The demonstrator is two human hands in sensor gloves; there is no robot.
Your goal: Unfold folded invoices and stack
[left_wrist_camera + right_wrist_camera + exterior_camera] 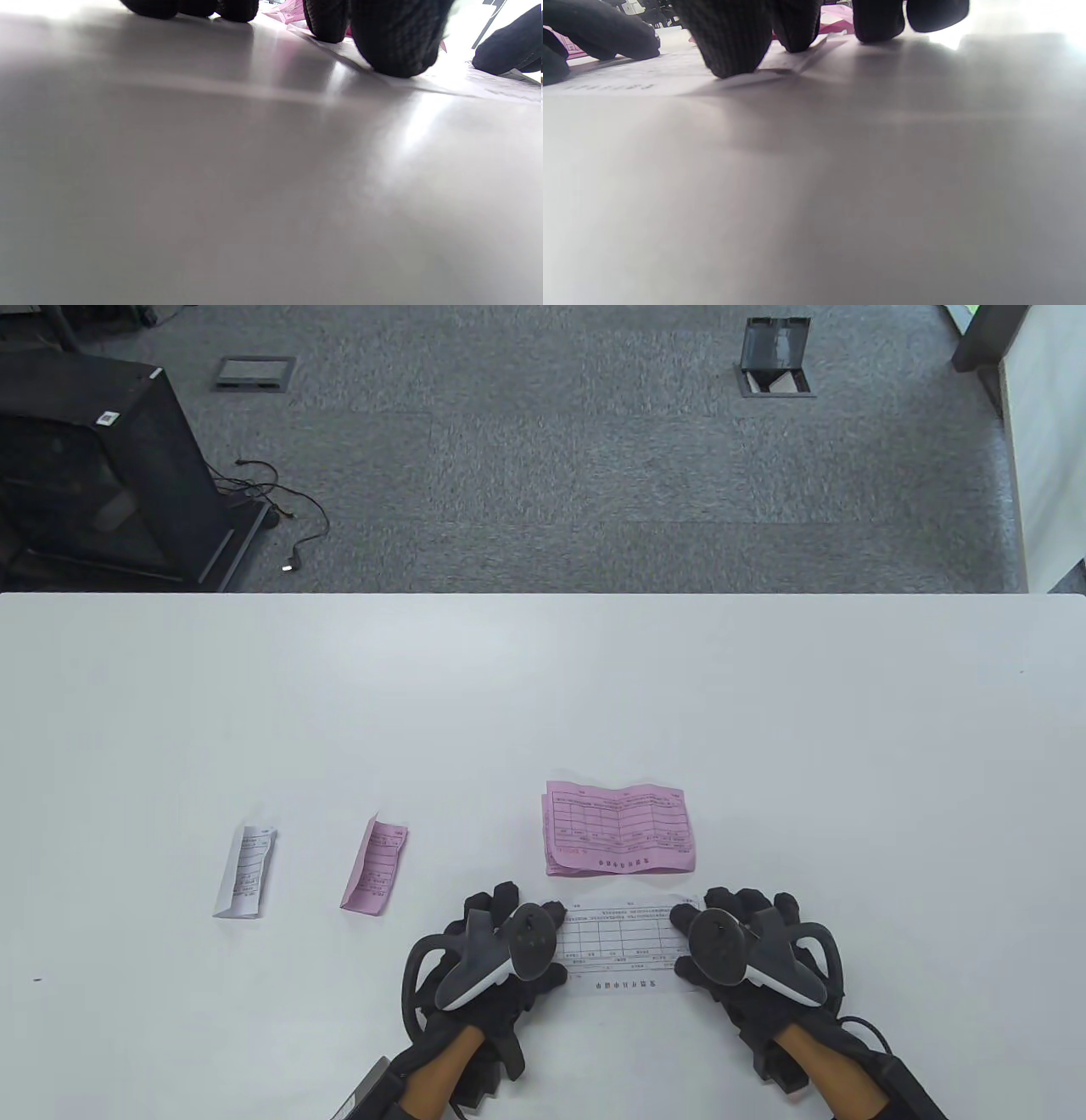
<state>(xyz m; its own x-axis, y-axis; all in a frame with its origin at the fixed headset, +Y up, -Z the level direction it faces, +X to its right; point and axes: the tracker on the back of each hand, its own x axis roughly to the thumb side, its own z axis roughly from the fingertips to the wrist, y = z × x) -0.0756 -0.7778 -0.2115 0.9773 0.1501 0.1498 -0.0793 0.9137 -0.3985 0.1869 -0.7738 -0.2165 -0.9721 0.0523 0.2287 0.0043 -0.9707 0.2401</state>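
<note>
Between the left hand [496, 950] and right hand [747, 946], fingers pressed the unfolded white paper invoice [624, 942] flat on the worktop [543, 687]; lifting might let creases spring back.

No print in these views is sharp enough to read. The white invoice [624, 942] near the surface's near edge carries a ruled grid and a heading line of characters along its near side, too small to make out. The pink stack [619, 827] just beyond it shows the same kind of grid and a heading line, equally illegible. The folded white slip [244, 871] and folded pink slip [374, 867] toward the left bear printed tables, unreadable. A small white label [108, 418] on the black cabinet [93, 475] on the floor cannot be read either.
</note>
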